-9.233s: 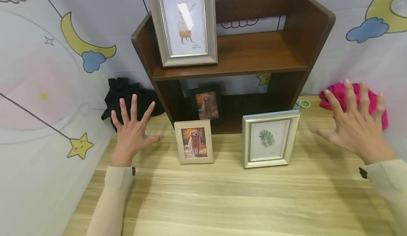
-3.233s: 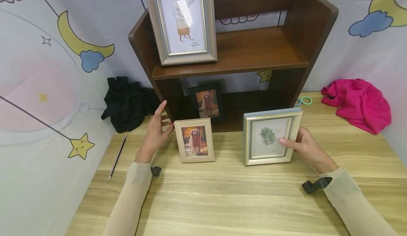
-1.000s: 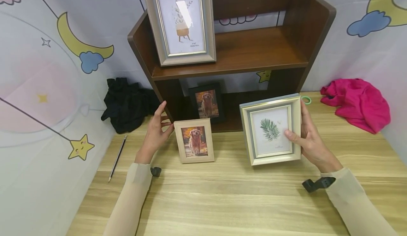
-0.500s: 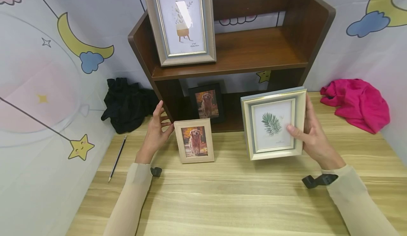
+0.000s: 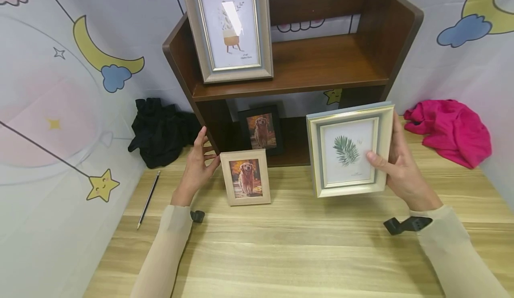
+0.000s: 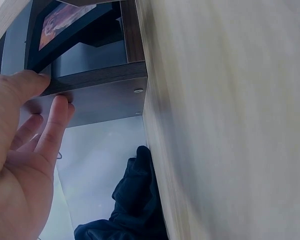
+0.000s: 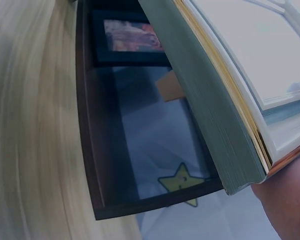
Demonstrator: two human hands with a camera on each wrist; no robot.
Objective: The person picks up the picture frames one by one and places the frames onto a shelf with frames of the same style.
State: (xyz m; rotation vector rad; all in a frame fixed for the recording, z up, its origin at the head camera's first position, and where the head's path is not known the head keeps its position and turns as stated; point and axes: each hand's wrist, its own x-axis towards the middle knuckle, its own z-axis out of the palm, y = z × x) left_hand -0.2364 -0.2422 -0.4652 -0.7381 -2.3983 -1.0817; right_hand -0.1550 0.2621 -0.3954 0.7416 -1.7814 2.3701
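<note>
Four picture frames [image 5: 350, 150], two cloths [image 5: 449, 130], one pencil [image 5: 148, 199], one shelf [image 5: 321, 66].

Backdrop — pale fabric wall [image 5: 48, 124] printed with cartoon motifs: yellow crescent moon [image 5: 96, 52] with a blue cloud at left, a second moon and blue cloud [image 5: 466, 30] at upper right, a smiling yellow star [image 5: 102, 185] on a thin dark line, small outline stars, a pink shape in the top left corner.

Furniture — light wood-grain table [image 5: 281, 253], grain running side to side; dark brown two-tier shelf unit [image 5: 333, 66] standing on it against the backdrop, open at the back, so that a printed star shows through the lower tier.

Light — even and soft; one bright glare patch on glass at the upper shelf.
</note>
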